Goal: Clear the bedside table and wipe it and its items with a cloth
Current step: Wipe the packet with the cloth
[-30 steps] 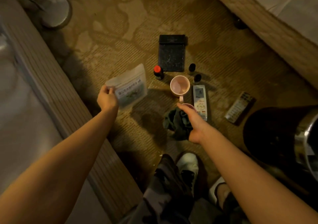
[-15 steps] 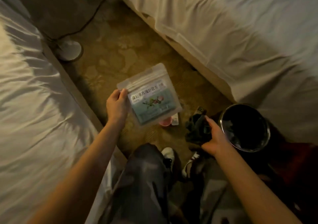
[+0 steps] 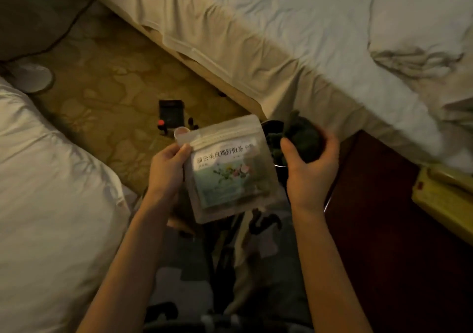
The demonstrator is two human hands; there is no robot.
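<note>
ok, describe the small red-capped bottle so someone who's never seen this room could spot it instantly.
Look at the strip of patterned carpet between the two white beds. Items sit in a cluster there, just above the pouch that the left hand holds. The bottle stands at the lower left corner of the flat black case, left of the pink cup; it alone has a bright red top.

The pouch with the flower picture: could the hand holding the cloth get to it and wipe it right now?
Probably yes. The right hand grips the dark cloth just beside the pouch, which the left hand holds up by its edge with the printed face showing. Nothing lies between them.
</note>
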